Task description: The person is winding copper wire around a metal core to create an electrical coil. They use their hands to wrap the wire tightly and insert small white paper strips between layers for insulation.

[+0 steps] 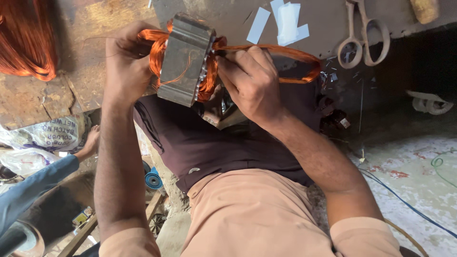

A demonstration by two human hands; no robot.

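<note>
The grey laminated steel stator core (184, 59) sits at the workbench edge. The left hand (124, 62) grips its left side. The right hand (252, 81), right of the core, pinches the looped orange copper wire coil (295, 53). Metal scissors (364, 35) lie far right of the core.

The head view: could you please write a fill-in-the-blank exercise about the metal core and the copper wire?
1. The left hand and right hand hold a metal core wound with ____ wire.
2. A long loop of wire trails from the core beyond the ____ hand.
3. On the bench above lies a pair of ____ beside white paper strips.

Missing words: copper; right; scissors
</note>
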